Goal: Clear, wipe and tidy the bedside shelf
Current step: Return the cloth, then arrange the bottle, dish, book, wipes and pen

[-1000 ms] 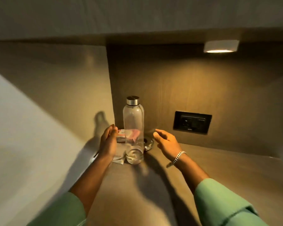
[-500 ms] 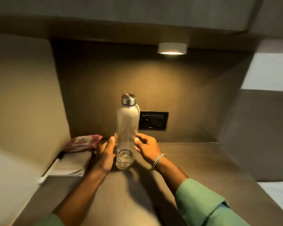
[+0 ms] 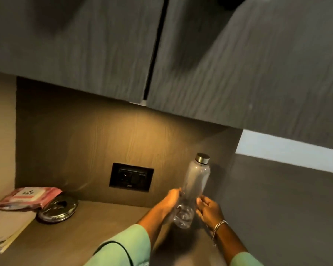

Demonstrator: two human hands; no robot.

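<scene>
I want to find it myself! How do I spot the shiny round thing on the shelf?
Start at the black socket on the back wall, then look down left along the shelf. The shiny round dish lies beside the pink wipes packet; it alone is metal and mirror-like.

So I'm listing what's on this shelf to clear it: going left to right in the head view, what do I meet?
Folded cloth → pink wipes pack → shiny metal dish → wall socket → left hand → clear bottle → right hand.
</scene>
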